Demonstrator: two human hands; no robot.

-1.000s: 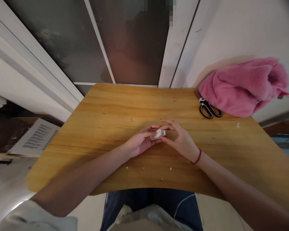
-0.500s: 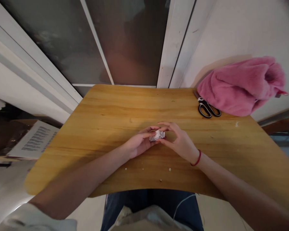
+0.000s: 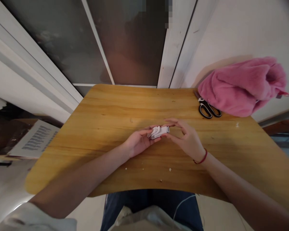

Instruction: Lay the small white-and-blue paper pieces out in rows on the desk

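Observation:
A small white folded paper piece (image 3: 162, 131) with dark markings is held over the wooden table. Its left part looks creased and layered, while the right end is flat and straight-edged; its exact kind is too small to make out. My left hand (image 3: 140, 143) grips the left end, thumb on top and fingers beneath. From the other side, my right hand (image 3: 186, 137), with a red band at the wrist, has its thumb and fingertips closed around the right end.
The wooden table (image 3: 106, 109) has small white crumbs (image 3: 170, 169) near its front edge. Black-handled scissors (image 3: 208, 109) lie at the back right, partly under a pink plush cloth item (image 3: 243, 86). A printed cardboard box (image 3: 33, 139) stands left of the table, and a glazed door is behind it.
The white paper piece now reaches further right and looks longer, with a flat section showing. My right hand has shifted right, while my left hand has barely moved.

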